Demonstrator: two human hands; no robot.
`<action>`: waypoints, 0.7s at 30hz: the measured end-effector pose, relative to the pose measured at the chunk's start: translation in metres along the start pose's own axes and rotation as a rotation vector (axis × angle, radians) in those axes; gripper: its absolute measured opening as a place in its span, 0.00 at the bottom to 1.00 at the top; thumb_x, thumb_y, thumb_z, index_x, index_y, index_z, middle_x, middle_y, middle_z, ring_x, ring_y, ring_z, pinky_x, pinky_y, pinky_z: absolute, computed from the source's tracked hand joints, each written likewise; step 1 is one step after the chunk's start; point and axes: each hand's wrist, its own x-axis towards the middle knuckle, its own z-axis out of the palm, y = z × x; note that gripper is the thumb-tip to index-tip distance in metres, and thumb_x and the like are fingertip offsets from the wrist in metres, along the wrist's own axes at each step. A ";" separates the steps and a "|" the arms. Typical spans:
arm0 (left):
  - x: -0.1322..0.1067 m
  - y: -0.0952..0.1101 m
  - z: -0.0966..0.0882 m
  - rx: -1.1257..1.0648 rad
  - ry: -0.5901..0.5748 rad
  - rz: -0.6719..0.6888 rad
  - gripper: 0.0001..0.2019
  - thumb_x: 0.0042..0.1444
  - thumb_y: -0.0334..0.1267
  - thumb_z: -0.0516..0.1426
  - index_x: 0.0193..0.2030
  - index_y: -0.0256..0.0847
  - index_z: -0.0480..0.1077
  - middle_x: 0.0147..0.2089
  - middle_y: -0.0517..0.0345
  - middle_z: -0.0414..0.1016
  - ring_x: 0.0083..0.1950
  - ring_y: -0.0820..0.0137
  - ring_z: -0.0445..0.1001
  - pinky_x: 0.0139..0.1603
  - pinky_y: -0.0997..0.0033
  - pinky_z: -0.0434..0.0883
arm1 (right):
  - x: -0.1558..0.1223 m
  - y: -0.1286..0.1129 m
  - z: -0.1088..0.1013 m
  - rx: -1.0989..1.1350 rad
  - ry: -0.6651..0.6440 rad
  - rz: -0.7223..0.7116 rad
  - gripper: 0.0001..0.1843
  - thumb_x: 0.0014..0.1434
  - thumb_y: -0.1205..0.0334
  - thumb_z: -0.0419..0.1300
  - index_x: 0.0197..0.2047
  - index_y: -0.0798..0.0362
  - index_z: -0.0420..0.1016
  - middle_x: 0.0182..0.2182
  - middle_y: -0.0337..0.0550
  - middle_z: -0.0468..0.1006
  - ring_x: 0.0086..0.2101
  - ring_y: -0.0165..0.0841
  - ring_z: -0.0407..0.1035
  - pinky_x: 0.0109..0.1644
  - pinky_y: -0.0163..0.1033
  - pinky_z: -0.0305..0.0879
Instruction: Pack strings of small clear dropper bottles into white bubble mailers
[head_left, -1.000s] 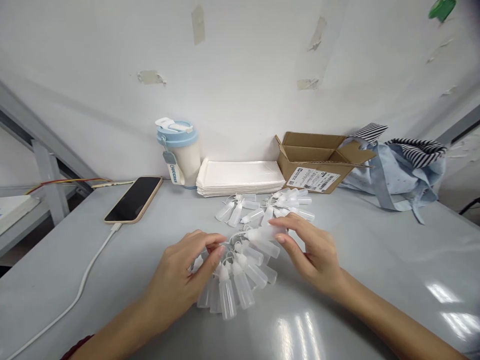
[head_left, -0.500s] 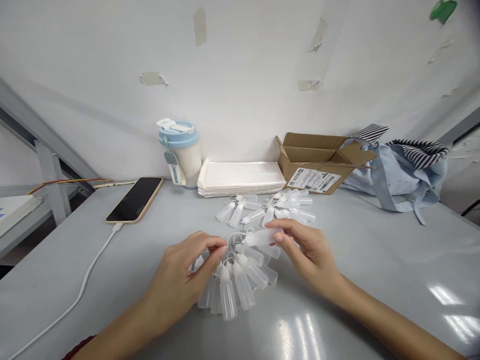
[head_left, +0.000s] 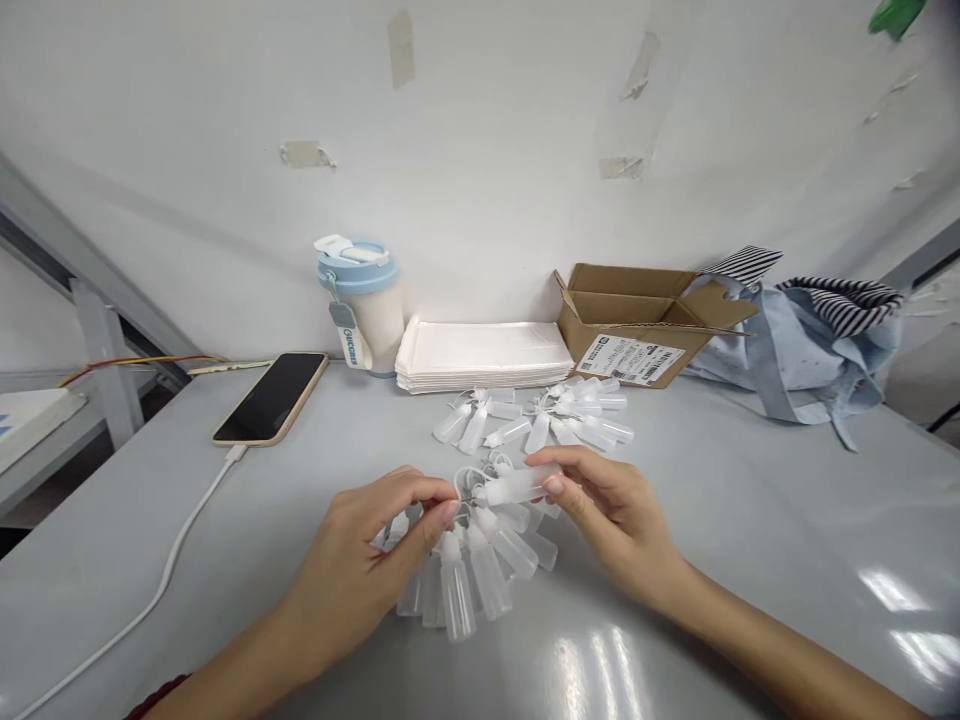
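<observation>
A fanned cluster of small translucent plastic squeeze bottles (head_left: 487,570) with white caps and thin looped cords lies on the grey table. My right hand (head_left: 611,520) pinches the base of one squeeze bottle (head_left: 517,486) between thumb and fingers, keeping it nearly level with its tip to the left. At the middle of the cluster, where the cords meet, my left hand (head_left: 394,535) has thumb and forefinger pressed together. What sits between those fingertips is too small to make out. Behind lies a second group of similar bottles (head_left: 585,405).
A stack of white trays (head_left: 487,355) and an open cardboard box (head_left: 637,330) stand along the wall. Left of them are a blue-lidded cup (head_left: 375,315) and a phone (head_left: 274,398) on a white cable (head_left: 180,560). A light blue cloth bag (head_left: 802,350) slumps at the right.
My right hand has brought the pinched bottle slightly left and down, its tip nearer my left fingertips. My left hand has barely shifted.
</observation>
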 end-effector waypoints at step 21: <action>-0.004 -0.002 0.007 0.089 0.046 0.196 0.09 0.60 0.31 0.53 0.30 0.40 0.71 0.23 0.64 0.68 0.25 0.76 0.66 0.26 0.77 0.62 | -0.006 -0.003 0.004 -0.132 -0.002 -0.158 0.08 0.62 0.65 0.55 0.41 0.57 0.74 0.28 0.41 0.76 0.28 0.26 0.70 0.29 0.29 0.66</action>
